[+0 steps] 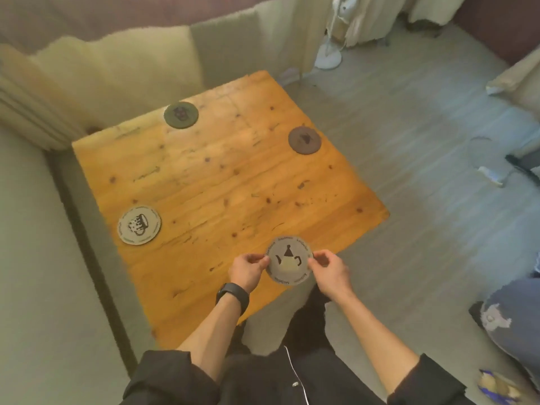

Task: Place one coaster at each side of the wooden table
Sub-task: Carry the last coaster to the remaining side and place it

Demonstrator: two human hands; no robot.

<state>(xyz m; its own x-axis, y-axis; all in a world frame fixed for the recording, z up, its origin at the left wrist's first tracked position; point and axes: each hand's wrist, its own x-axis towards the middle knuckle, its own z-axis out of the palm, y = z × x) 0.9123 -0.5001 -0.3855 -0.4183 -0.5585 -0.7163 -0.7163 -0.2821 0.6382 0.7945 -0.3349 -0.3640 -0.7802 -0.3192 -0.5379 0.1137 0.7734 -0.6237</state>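
A square wooden table stands in front of me. A pale coaster with a teapot print is pinched at its left rim by my left hand and at its right rim by my right hand, over the table's near edge. Whether it rests on the wood I cannot tell. A pale coaster with a mug print lies by the left edge. A dark green coaster lies by the far edge. A brown coaster lies by the right edge.
A pale sofa wraps the table's left and far sides, with cushions at the back. Grey floor lies to the right, with a white fan base and scattered items at the far right.
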